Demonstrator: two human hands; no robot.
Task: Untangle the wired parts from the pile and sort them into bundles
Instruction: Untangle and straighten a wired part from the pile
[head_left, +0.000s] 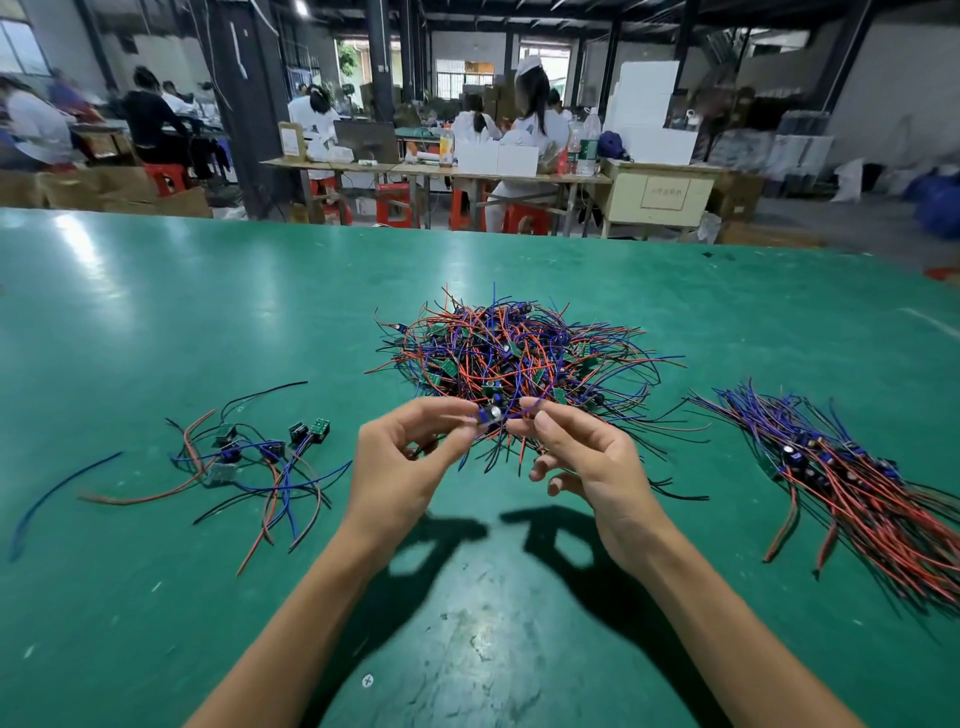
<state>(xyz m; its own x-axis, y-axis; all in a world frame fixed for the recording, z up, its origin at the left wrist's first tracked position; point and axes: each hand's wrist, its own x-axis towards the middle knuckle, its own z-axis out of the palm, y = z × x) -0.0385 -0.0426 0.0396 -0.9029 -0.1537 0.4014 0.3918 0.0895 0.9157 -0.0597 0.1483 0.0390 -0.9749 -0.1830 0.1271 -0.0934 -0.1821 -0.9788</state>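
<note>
Near table centre, left hand (400, 457) and right hand (582, 457) both pinch one wired part (491, 415). Far pile (519, 348) large; right bundle (852, 483) sizeable; loose group (249, 457) left. Roughly midway.

Tangled pile (511, 353) sitting mid-table (156, 312), loose scatter of wired parts (249, 457) well off to its left, laid-out bundle (852, 483) well off to its right, left hand (400, 467) and right hand (587, 462) side by side just before the pile, one wired part (491, 415) pinched between them.
</note>
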